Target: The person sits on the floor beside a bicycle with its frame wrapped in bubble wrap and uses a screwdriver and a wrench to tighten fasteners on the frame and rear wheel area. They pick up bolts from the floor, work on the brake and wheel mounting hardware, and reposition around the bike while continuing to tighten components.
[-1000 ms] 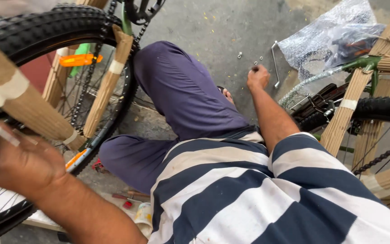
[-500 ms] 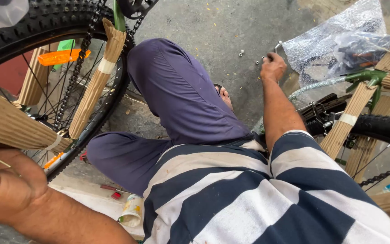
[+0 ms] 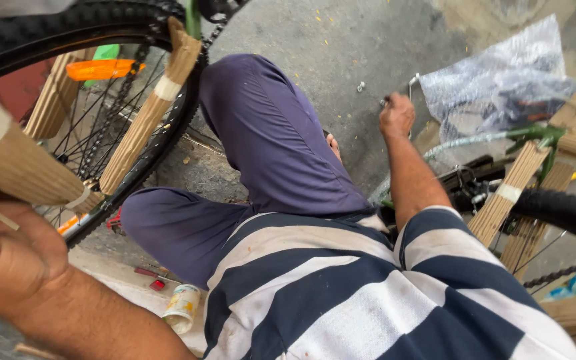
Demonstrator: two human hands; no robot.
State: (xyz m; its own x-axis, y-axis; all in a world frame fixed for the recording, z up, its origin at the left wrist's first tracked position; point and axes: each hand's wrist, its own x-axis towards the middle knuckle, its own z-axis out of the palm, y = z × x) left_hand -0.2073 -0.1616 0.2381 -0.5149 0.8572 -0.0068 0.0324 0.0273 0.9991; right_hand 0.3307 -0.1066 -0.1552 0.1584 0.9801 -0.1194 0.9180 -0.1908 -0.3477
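My left hand (image 3: 8, 257) grips a bicycle frame tube wrapped in brown corrugated cardboard (image 3: 15, 167) at the lower left, beside a black knobby wheel (image 3: 95, 40) with an orange reflector (image 3: 105, 69). My right hand (image 3: 397, 115) reaches out to the concrete ground, fingers closed around a small metal part lying there. A bent metal tool (image 3: 411, 87) lies just beyond it, and a small nut (image 3: 361, 86) sits to its left. I sit with purple trousers (image 3: 261, 147) and a striped shirt.
A clear bubble-wrap bag (image 3: 501, 87) lies at the upper right. A second wheel (image 3: 561, 210) with cardboard-wrapped green frame parts (image 3: 511, 187) stands at the right. A small can (image 3: 183, 308) and red bits lie at the lower left.
My right hand slid farther out over the ground and closed on the small part. The view shifted, and my left hand stayed on the wrapped tube.
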